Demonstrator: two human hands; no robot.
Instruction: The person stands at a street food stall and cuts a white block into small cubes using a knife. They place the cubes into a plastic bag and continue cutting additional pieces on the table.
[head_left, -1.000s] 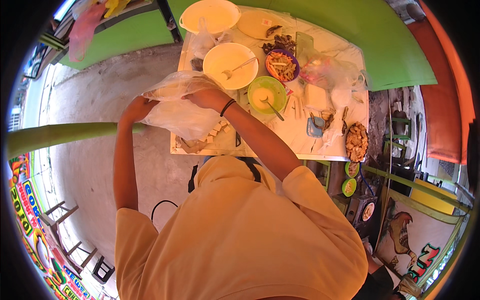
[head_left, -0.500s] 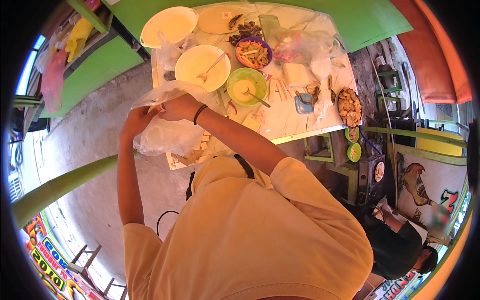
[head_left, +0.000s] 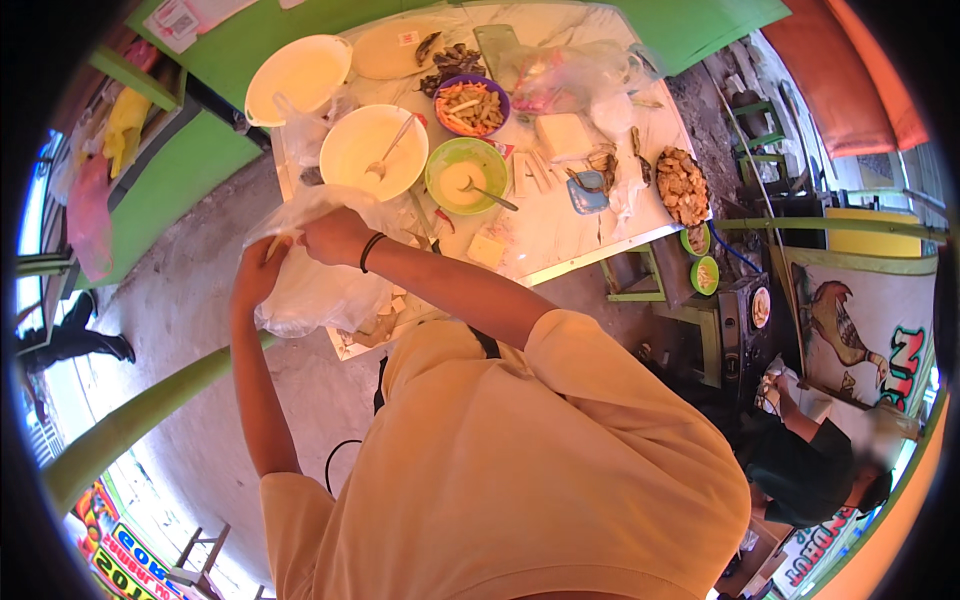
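A large clear plastic bag (head_left: 330, 293) hangs at the table's left front corner, held up by both my hands. My left hand (head_left: 262, 270) pinches its upper left edge. Close beside it, my right hand (head_left: 335, 238), a black band on its wrist, is closed on the bag's upper edge. A small pale bit shows between the two hands; its kind cannot be told. Beyond the bag stands a cream bowl (head_left: 345, 150) with a fork (head_left: 377, 168) in it. To its right is a green bowl (head_left: 447, 185) of pale batter with a spoon (head_left: 487, 193).
A purple bowl of cut food (head_left: 470, 107), a tofu block (head_left: 563, 137), a blue dish (head_left: 587, 197) and a heap of fried pieces (head_left: 683, 187) stand on the table. A green rail (head_left: 160, 410) runs at left. Another person (head_left: 800, 465) sits at lower right.
The view has shifted, so the table sits further left. Both hands keep hold of the bag. A walking person's dark-clad legs have come into view at the far left.
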